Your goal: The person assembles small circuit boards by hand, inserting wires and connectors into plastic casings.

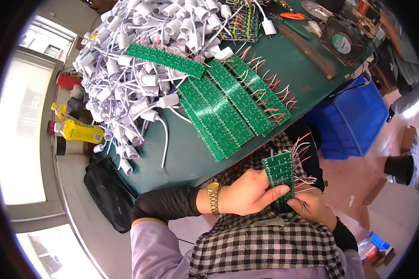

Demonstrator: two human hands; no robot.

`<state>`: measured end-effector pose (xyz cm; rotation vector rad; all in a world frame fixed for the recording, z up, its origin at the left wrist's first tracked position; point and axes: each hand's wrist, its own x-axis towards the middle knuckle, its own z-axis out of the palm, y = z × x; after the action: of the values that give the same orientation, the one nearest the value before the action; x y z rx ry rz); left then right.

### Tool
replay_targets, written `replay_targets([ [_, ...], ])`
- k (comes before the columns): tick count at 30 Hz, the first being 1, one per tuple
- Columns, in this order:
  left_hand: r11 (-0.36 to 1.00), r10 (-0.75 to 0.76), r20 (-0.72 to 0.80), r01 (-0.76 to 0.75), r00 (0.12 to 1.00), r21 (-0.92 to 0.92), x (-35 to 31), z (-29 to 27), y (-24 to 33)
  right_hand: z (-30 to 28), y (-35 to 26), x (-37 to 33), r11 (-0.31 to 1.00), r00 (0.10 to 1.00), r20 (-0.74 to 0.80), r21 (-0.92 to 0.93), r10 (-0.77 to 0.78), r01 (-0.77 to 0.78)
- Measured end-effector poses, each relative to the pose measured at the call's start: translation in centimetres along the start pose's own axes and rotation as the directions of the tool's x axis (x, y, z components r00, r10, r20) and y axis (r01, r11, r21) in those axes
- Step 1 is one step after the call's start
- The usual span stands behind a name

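Note:
My left hand (247,193) grips a green circuit board panel (279,169) above my lap, its thumb pressed flat on the board's face. Red and white wires (302,158) stick out along the panel's right edge. At the lower right of the panel, my right hand (312,207) is closed, with thumb and fingers pinched by the wires; some thin wire ends show at its fingertips. Exactly what this pinch holds is partly hidden. On the table ahead lie several more green circuit board panels (219,116), side by side, one strip (165,60) lying across their far end.
A large heap of white lamp holders with cables (149,28) covers the table's (186,160) far left. A wooden bar (307,51), a fan (342,42) and orange-handled pliers (293,16) lie at the far right. A blue bin (349,116) stands beyond the table's right edge.

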<state>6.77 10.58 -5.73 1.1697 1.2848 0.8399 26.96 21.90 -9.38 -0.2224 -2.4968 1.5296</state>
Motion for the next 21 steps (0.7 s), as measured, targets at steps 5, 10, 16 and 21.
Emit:
replay_targets([
  [5,0.932,0.360,-0.069,-0.355,0.930,0.080,-1.5,0.7,0.4,2.4,-1.1,-2.2,0.986,0.958,-0.253,-0.127,-0.137,0.108],
  [10,0.903,0.428,-0.063,-0.430,0.901,-0.020,-2.6,-0.3,1.3,1.2,-4.4,0.0,0.944,0.884,-0.343,-0.198,-0.319,0.264],
  [16,0.851,0.497,-0.117,-0.509,0.860,-0.126,-4.2,-2.3,4.4,-0.2,-9.6,3.4,0.898,0.824,-0.406,-0.360,-0.395,0.253],
  [21,0.787,0.264,-0.241,-0.353,0.934,-0.506,-5.2,-2.7,6.0,-2.2,-12.1,5.9,0.891,0.895,-0.220,-0.336,-0.389,0.305],
])
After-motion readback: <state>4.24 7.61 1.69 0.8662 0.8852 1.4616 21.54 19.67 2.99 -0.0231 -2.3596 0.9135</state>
